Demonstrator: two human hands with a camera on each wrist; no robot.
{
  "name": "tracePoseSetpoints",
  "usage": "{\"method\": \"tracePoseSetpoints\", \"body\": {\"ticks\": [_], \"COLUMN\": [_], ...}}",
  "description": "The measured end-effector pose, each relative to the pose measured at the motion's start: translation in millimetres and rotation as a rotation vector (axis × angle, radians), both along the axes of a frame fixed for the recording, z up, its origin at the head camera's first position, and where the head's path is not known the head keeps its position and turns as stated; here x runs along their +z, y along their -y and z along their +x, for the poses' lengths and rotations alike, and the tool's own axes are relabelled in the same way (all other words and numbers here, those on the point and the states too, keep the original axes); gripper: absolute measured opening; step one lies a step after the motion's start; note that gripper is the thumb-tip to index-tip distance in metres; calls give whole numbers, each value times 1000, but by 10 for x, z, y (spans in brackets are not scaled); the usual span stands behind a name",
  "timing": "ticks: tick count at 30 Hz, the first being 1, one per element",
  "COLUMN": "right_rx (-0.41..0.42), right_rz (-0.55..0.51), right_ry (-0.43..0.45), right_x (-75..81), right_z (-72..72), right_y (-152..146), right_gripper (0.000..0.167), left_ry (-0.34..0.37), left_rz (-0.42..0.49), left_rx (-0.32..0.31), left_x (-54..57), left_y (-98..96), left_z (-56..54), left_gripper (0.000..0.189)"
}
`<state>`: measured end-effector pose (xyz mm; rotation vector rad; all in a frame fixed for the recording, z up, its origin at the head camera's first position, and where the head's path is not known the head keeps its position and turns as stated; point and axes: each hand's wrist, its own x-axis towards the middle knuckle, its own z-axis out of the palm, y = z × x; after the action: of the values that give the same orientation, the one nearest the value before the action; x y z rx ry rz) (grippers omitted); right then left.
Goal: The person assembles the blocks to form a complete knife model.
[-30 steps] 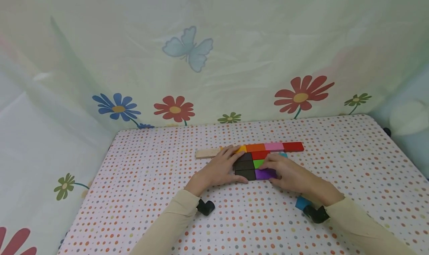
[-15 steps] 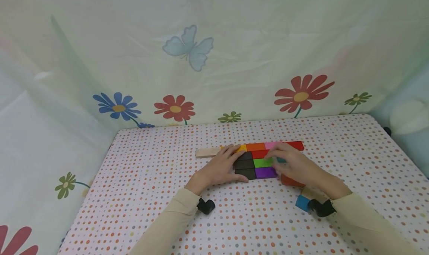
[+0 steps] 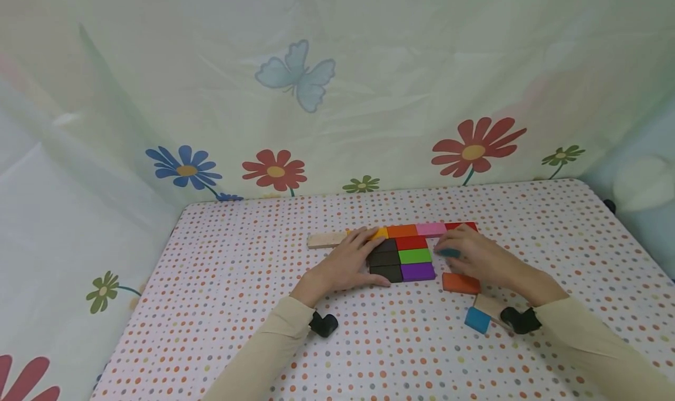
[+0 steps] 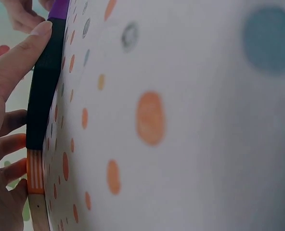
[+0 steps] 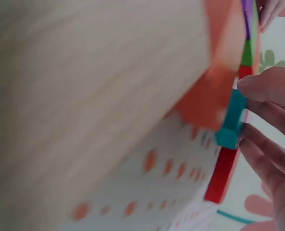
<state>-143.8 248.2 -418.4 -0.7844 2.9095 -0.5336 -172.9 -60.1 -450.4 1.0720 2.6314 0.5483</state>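
My left hand (image 3: 345,266) rests spread against the left side of the block arrangement, thumb by the near black block (image 3: 386,274) and fingertips reaching the yellow block (image 3: 381,233). The left wrist view shows its thumb (image 4: 39,36) on the black block's edge. Stacked black blocks adjoin a red block (image 3: 411,243), a green block (image 3: 415,255) and a purple block (image 3: 418,271). Just right of these, apart from them, my right hand (image 3: 477,257) pinches a small teal block (image 5: 235,113) between thumb and fingers.
Behind runs a row with a plain wooden block (image 3: 324,240), an orange block (image 3: 402,231), a pink block (image 3: 431,229) and a red end block (image 3: 464,226). Near the right wrist lie an orange-red block (image 3: 461,282), a blue block (image 3: 477,319) and another wooden block (image 3: 489,307).
My right hand has left the purple and green blocks, gone up to the teal block and drawn it rightward. The orange-red block has come into sight. My left hand has stayed put.
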Motion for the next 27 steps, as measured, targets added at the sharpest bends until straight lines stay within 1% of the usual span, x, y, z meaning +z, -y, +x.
{"method": "tracePoseSetpoints", "body": {"ticks": [5,9,13,16,20,23,27], "right_rx": [-28,-52,-49,-56,-81,-67,-15], "right_rz": [27,17,9,22,29,-25,-109], "right_ry": [-9,2,8,5,-13,-20,-29], "right_x": [-58,-48,-26,-9,3,6,33], "right_z": [40,87,123,154,207,257,329], "right_y": [-182,-309,-403,-456,-497,-485,-424], "right_gripper": [23,23,24,25,28,28,28], "left_ry": [-7,-8,-14,-45,-119,-150,-152], "left_rz": [-3,-13,-62,-120,-173,-186,-190], "left_rx": [-1,1,8,16,13,-1,-20], "left_x": [4,34,86,111,106,99,122], "left_y": [-28,-32,-40,-74,-168,-259,-390], "left_z": [3,17,37,54,86,113,127], "left_gripper": [95,94,94,94,95,95,97]}}
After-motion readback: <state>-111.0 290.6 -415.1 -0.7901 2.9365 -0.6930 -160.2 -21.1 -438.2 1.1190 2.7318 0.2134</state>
